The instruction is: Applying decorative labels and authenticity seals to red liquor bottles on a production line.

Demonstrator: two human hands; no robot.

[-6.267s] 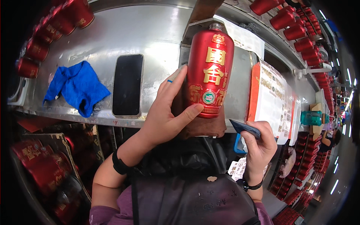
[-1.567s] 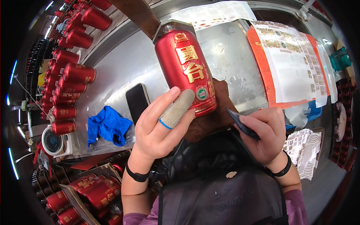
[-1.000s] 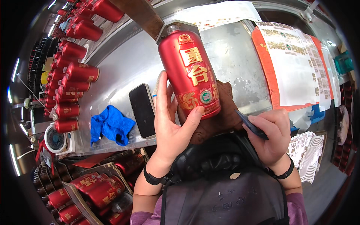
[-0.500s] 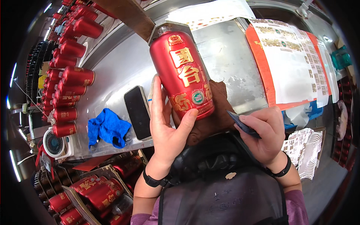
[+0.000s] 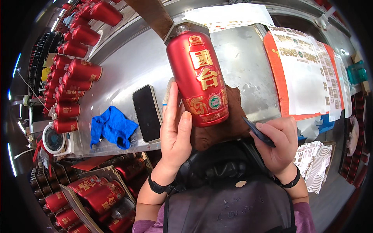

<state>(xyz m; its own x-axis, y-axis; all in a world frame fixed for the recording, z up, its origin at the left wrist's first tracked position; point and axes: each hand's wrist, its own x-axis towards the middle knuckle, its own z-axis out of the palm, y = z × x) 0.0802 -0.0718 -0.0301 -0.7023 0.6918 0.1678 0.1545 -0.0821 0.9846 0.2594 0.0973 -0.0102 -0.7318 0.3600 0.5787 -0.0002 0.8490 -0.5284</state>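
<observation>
Red containers (image 5: 85, 70) stand in rows at far left, with a white fan (image 5: 53, 140) in front of them. On the metal bench (image 5: 124, 77), next to the right, lie a crumpled blue cloth (image 5: 114, 127) and a dark phone (image 5: 147, 112). The left hand (image 5: 175, 134) is just beside the phone; a sideways shift of that hand could push it. The fingers are extended rather than curled, the thumb is spread a little, and nothing is gripped. They appear to rest along the lower left side of the red bottle (image 5: 196, 58); whether the thumb touches cannot be told. The bottle lies at the centre, gold design uppermost, its neck at a metal support (image 5: 200, 26) and its base over a brown pad (image 5: 211, 138). With so loose a contact, it might roll or slip if knocked. Farther right, the right hand (image 5: 278, 143) pinches a dark scraper (image 5: 259, 133) between thumb and bent fingers, its tip apart from the bottle; a careless swing leftward could scratch the gold design. Printed sheets (image 5: 299, 77) on an orange board (image 5: 274, 66) and a green jar (image 5: 356, 72) complete the right.
</observation>
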